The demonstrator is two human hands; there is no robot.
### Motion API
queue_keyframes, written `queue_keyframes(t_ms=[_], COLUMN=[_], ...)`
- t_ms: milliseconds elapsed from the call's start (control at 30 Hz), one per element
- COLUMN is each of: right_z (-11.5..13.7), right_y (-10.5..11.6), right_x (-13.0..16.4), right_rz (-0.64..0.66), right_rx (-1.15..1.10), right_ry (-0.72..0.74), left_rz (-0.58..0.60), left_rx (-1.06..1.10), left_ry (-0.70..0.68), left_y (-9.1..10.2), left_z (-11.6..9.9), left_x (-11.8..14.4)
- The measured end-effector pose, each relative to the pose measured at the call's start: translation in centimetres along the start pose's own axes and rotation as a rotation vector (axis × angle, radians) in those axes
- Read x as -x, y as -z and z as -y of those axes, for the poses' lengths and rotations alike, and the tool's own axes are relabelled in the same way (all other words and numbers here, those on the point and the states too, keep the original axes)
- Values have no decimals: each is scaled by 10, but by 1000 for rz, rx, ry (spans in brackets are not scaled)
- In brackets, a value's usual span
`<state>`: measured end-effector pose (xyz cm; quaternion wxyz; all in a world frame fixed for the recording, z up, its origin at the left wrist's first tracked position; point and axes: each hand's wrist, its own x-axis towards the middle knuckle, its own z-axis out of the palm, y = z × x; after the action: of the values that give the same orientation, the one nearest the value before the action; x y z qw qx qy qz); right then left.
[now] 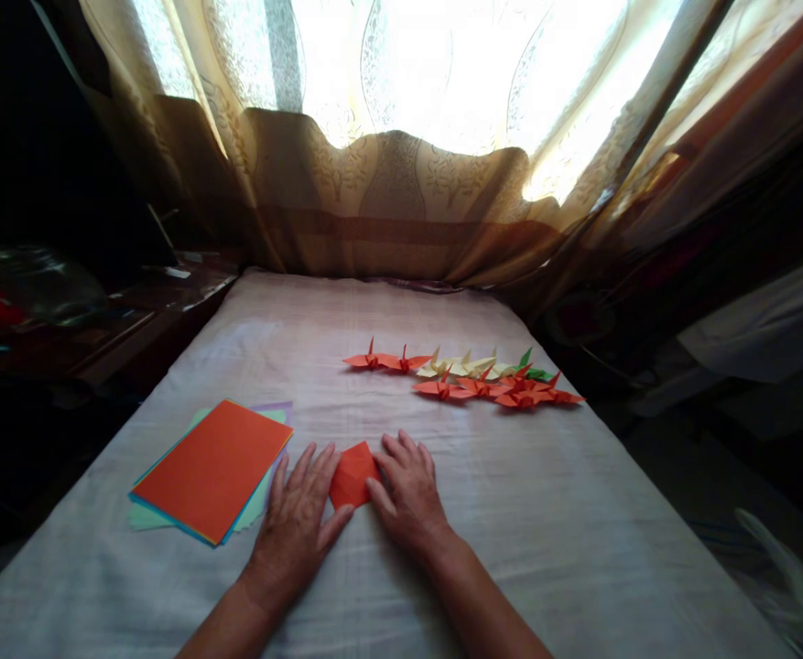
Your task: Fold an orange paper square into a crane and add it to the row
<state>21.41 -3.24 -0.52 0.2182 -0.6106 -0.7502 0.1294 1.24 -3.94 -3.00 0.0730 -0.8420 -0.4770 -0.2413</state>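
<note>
Flat folded orange paper [352, 476]

Matt orange paper [352, 476]; prob. woven cloth [511, 513].

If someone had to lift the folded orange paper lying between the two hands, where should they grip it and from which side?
Probably by the far pointed corner of the folded orange paper, coming from the curtain side. It lies flat on the cloth, the left hand and right hand press its side edges, and only that tip looks uncovered.
</note>
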Motion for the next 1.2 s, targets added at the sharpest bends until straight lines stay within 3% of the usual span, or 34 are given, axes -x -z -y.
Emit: queue_keyframes(t_ms=[400,667,833,900,1067,1200], right_z=[-8,-7,-3,6,21,12], right_y=[-5,0,18,28,42,44], right_x=[6,4,8,12,19,22], right_rz=[-242,-345,-438,-417,-412,-388], right_rx=[-250,-331,-235,-151,33,-3], right_ry=[111,88,268,342,418,416], left_rz=[-32,-178,-256,-263,-226,-63], left_rx=[61,244,344,353,355,388], left_ry=[5,16,-29,-66,-140,-168], left_y=[3,16,24,28,33,27], left_z=[0,0,-2,-6,-14,-13], left_x=[-1,-11,-15,-15,-15,-15])
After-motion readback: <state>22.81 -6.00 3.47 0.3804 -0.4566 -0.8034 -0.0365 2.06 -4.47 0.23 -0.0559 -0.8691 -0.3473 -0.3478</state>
